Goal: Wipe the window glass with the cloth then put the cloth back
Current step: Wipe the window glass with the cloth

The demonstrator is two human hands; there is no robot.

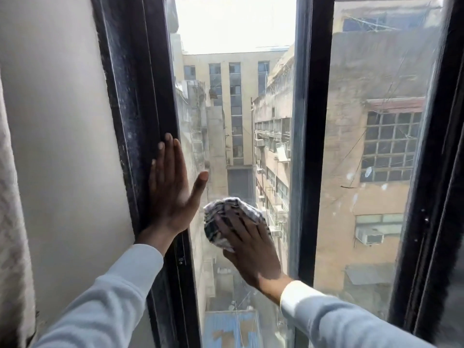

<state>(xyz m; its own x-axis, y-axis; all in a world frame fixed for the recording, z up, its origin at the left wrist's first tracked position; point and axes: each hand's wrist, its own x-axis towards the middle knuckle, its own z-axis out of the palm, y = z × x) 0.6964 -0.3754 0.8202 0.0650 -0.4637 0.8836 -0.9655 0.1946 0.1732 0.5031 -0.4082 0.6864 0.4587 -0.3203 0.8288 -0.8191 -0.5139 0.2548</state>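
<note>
Cloth [227, 217], checked and bunched, sits pressed flat against the glass [236, 121] low in the left pane under the right hand [251, 249], fingers spread over it, while at its 9 o'clock the left hand [170, 192] lies open and empty on the black frame [140, 96].

- Window glass [233, 101]: clear, smooth, hazy with dust and faint smears.
- Window frame [140, 101]: black metal by the look, semi-gloss, speckled with pale grime and scuffs.
- Cloth [226, 212]: soft woven fabric, checked grey and white, matt, bunched.
- Wall [57, 121]: painted plaster, matt, smooth, off-white.
- Sleeves [105, 302]: pale knit fabric, matt, soft.
- Curtain [12, 197]: textured woven cloth, light, matt.
</note>
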